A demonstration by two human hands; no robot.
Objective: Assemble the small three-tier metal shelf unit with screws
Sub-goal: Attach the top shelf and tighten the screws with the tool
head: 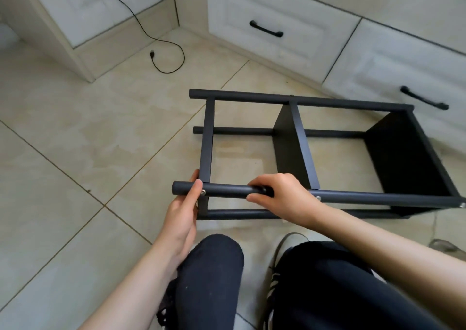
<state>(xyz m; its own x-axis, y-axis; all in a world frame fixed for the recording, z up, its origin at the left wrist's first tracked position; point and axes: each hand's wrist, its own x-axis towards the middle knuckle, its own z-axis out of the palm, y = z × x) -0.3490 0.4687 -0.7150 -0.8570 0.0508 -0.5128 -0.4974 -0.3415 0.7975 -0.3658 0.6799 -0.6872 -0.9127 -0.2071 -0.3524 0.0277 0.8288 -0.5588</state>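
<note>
- Lying on its side on the tiled floor (75, 133), just ahead of the knees: black shelf unit (302, 153), all four posts and three tiers seemingly joined
- Gripping the near upper post (227, 191) with the left hand (185, 203), thumb curled over the top beside a silver screw (203, 192)
- Wrapping the right hand (280, 193) around the same post further along, fingers curled over something dark; cannot tell whether a tool or only the post
- Showing two more screw heads along this post, at the middle tier (318, 198) and the far end (462, 205)
- Judging the frame nearly finished; probably tightening the last screw and standing the unit upright remaining
- Seeing no loose screws or spare parts on the floor
</note>
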